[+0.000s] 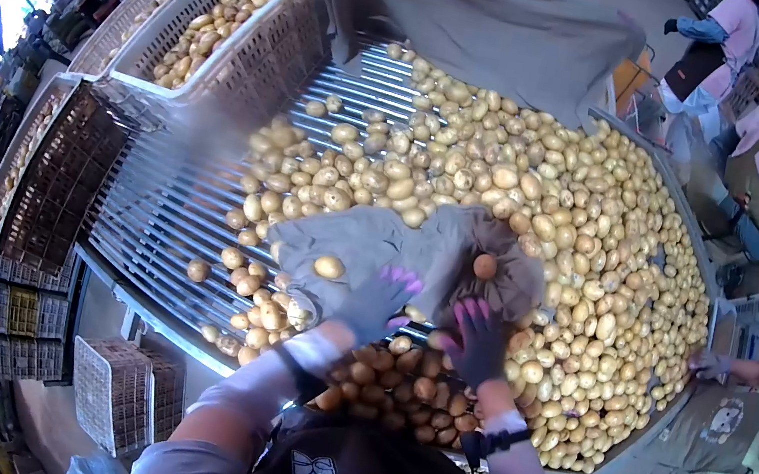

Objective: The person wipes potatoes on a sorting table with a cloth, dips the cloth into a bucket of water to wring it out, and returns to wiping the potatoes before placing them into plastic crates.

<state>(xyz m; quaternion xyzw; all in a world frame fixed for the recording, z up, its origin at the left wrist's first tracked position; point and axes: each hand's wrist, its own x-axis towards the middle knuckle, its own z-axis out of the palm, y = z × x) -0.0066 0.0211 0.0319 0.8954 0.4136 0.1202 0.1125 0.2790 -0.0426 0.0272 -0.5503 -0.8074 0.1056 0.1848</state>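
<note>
Grey cloth [369,240] draped over potatoes [549,196] on the roller table [163,199], pressed at its near edge by gloved left hand [373,302] and right hand [478,341], fingers splayed flat, neither clenched nor gripping; judged soft, light and limp, best pinched along that edge, potatoes atop apt to roll.

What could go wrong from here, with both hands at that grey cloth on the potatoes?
A potato lies loose on the grey cloth; a tug by the left hand or right hand might roll it off. The bare rollers sit beside the cloth; a glove or the cloth's edge could perhaps catch between them. The heap of potatoes by the table rim might spill over.
</note>
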